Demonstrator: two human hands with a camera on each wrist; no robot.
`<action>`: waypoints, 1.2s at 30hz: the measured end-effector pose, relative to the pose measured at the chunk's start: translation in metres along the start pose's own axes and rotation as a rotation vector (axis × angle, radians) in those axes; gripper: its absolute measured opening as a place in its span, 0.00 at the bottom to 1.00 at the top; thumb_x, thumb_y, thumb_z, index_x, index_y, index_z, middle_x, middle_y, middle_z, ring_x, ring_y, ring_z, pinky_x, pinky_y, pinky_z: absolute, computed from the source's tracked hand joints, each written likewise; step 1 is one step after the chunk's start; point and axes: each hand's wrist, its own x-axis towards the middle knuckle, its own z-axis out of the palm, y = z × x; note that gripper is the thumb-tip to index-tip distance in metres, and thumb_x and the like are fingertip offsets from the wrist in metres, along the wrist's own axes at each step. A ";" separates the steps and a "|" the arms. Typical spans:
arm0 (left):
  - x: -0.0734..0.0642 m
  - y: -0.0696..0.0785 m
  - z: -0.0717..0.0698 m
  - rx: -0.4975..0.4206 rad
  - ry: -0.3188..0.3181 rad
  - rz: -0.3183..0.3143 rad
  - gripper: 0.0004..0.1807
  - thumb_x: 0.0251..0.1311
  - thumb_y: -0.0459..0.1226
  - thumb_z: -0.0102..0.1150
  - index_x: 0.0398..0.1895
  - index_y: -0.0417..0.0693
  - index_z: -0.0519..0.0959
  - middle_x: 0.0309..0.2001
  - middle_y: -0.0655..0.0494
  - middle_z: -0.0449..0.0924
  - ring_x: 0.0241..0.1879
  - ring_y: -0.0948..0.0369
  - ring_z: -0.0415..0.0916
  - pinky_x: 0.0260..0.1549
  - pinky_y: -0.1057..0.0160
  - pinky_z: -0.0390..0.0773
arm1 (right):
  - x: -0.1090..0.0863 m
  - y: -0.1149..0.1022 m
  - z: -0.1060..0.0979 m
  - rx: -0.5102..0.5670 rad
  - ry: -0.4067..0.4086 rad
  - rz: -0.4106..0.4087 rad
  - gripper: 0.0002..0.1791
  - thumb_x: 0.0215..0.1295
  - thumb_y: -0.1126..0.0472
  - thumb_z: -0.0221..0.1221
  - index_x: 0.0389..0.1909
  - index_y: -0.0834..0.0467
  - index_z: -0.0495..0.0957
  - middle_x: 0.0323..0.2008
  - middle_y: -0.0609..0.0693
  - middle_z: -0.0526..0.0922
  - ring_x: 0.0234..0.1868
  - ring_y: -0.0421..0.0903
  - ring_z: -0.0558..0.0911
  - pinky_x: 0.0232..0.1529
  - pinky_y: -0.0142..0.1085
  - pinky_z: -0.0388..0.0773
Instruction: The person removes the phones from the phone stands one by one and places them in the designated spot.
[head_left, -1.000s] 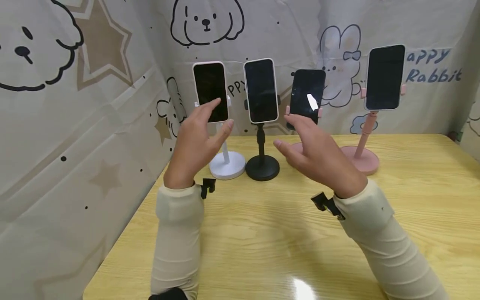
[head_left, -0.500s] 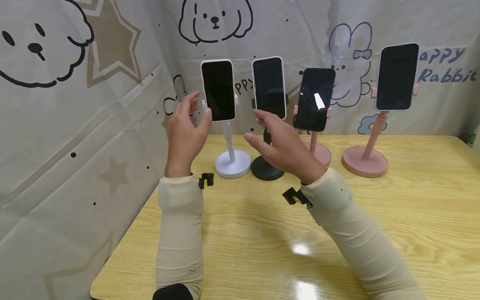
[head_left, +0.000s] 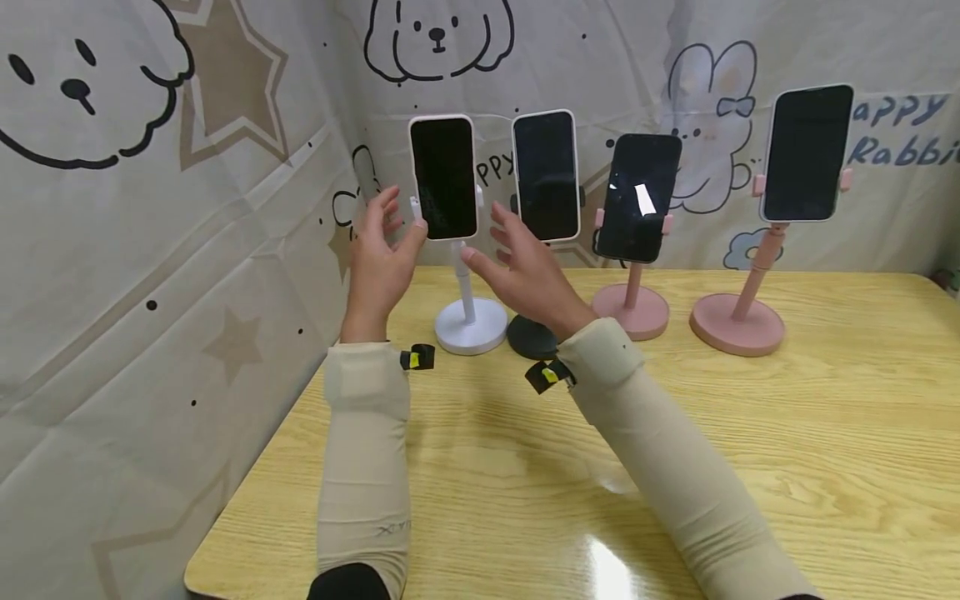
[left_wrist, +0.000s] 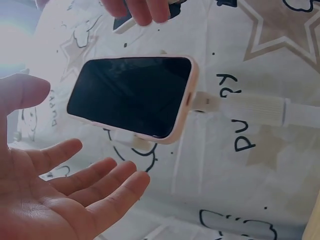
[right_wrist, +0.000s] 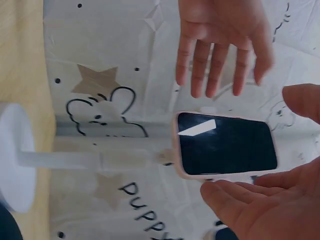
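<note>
A smartphone in a pale pink case (head_left: 446, 177) stands upright in a white phone stand (head_left: 471, 325) at the left of the row. My left hand (head_left: 381, 262) is just left of this phone, fingers spread and relaxed, thumb tip overlapping its lower left edge in the head view. In the left wrist view the palm faces the phone (left_wrist: 131, 97) with a gap between. My right hand (head_left: 528, 271) is on the other side, fingers extended, near the phone's lower right edge. The right wrist view shows the phone (right_wrist: 226, 146) between both hands, neither gripping it.
Right of it, a second phone (head_left: 547, 175) sits on a black stand (head_left: 531, 337), partly behind my right hand. Two more phones, one dark (head_left: 640, 196) and one white-edged (head_left: 807, 154), stand on pink stands (head_left: 738, 323). A patterned cloth (head_left: 247, 275) hangs behind and left of the wooden table (head_left: 487, 483).
My left hand has moved from in front of the leftmost phone to its left side. My right hand has travelled left, past the dark phone and the black stand, to that phone's right side.
</note>
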 end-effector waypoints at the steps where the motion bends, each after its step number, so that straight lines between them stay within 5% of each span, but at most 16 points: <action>1: 0.001 -0.001 0.000 -0.014 -0.012 -0.012 0.33 0.64 0.52 0.52 0.72 0.62 0.59 0.70 0.55 0.60 0.67 0.55 0.62 0.63 0.54 0.66 | 0.003 0.002 0.002 0.027 -0.003 0.010 0.44 0.68 0.47 0.57 0.76 0.55 0.44 0.75 0.51 0.49 0.73 0.49 0.58 0.67 0.46 0.62; 8: 0.002 -0.006 0.004 -0.059 -0.064 -0.059 0.37 0.63 0.57 0.52 0.74 0.70 0.52 0.74 0.57 0.52 0.71 0.54 0.55 0.65 0.48 0.62 | 0.019 0.012 0.012 0.108 -0.025 0.067 0.47 0.68 0.45 0.56 0.77 0.53 0.37 0.77 0.49 0.41 0.75 0.50 0.52 0.69 0.46 0.57; 18: 0.002 -0.008 0.015 -0.110 -0.105 -0.073 0.40 0.63 0.60 0.50 0.76 0.68 0.48 0.75 0.59 0.50 0.72 0.55 0.53 0.66 0.47 0.59 | 0.032 0.014 0.014 0.138 -0.020 0.169 0.51 0.66 0.38 0.55 0.77 0.47 0.33 0.77 0.48 0.43 0.75 0.48 0.52 0.69 0.48 0.56; 28: 0.005 -0.012 0.017 -0.160 -0.128 -0.058 0.39 0.66 0.57 0.50 0.76 0.65 0.48 0.75 0.57 0.49 0.71 0.55 0.56 0.65 0.51 0.62 | 0.043 0.017 0.012 0.224 -0.045 0.102 0.45 0.70 0.47 0.55 0.77 0.50 0.37 0.74 0.53 0.52 0.72 0.50 0.58 0.67 0.46 0.62; 36: 0.004 -0.009 0.017 -0.110 -0.124 -0.078 0.39 0.64 0.60 0.49 0.76 0.67 0.50 0.75 0.60 0.47 0.71 0.56 0.57 0.65 0.51 0.63 | 0.044 0.017 0.008 0.191 -0.066 0.110 0.44 0.71 0.50 0.54 0.77 0.47 0.37 0.76 0.52 0.48 0.73 0.51 0.57 0.67 0.48 0.62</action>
